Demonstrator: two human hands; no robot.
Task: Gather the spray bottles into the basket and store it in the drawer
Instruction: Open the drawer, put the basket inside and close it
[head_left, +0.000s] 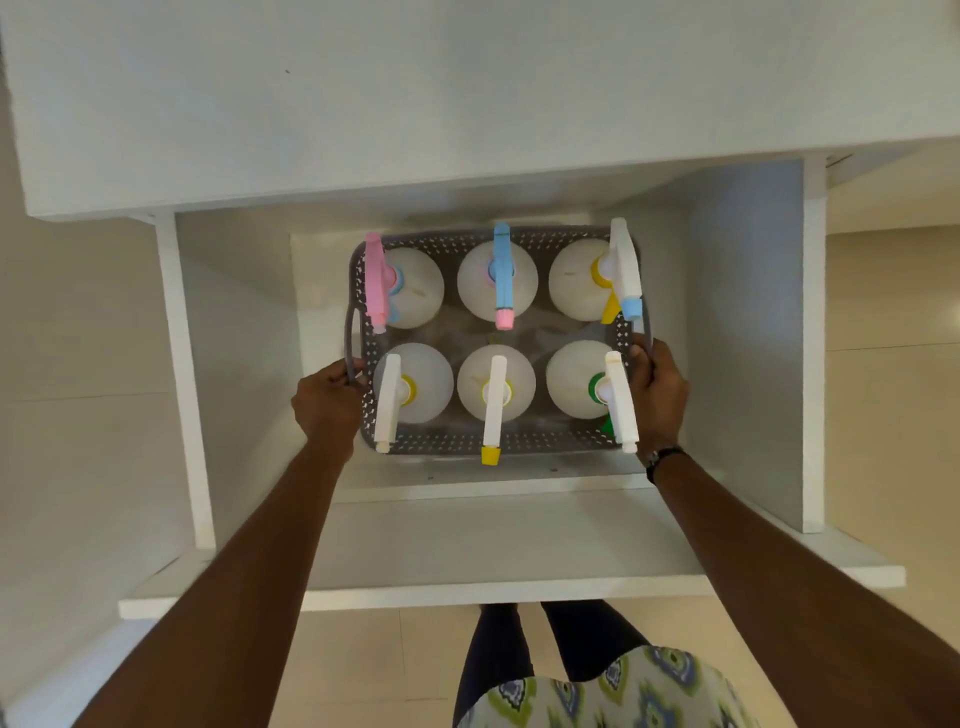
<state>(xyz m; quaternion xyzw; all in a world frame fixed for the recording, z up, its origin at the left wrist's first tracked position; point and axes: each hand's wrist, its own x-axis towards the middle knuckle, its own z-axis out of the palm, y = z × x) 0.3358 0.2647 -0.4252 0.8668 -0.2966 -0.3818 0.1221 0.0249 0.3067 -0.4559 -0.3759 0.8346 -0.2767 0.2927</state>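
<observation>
Basket (467, 439): grey, perforated, sat inside the open white drawer (748, 332), carrying six spray bottles (496, 280) upright in two rows of three, so gathering appeared complete and the storing step was in hand. Left hand (327, 402) was wrapped around the left handle and right hand (657, 392) around the right handle, both gripping; whether the basket rested on the drawer floor or hung just above it could not be told. Next move, by judgement: seat it flat, release both handles, withdraw the arms, and push the drawer shut.
</observation>
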